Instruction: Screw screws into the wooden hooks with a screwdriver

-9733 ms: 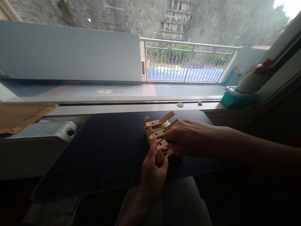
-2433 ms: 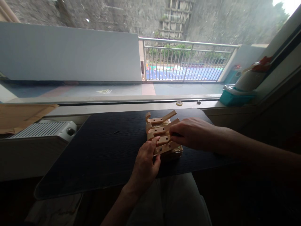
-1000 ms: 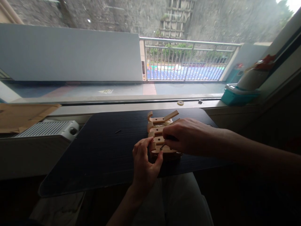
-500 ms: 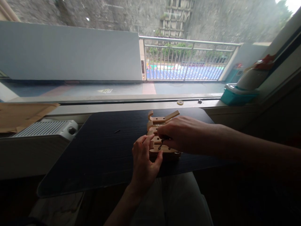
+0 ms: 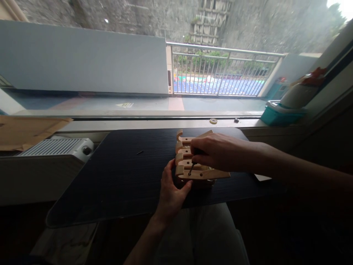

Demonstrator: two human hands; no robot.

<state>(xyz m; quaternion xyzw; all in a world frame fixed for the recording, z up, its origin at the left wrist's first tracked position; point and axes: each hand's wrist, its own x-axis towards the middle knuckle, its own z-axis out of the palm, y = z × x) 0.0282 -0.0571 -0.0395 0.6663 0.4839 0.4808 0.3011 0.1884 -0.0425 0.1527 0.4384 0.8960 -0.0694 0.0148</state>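
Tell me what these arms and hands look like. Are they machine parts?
No, they are a person's. The left hand and right hand are bare, with no gloves and ordinary human fingers and thumbs. No sleeve, watch, bracelet, cable or marking shows on either forearm. I can make out no rings, though some fingers are hidden.

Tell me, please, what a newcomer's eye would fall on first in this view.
Probably the row of pale, curved wooden hooks near the middle, standing out against the black wood-grain tabletop. The left hand grips their near left corner, while the right hand holds a thin dark metal-shafted tool to the nearest hook. Next might come the teal plastic box on the sill at right.
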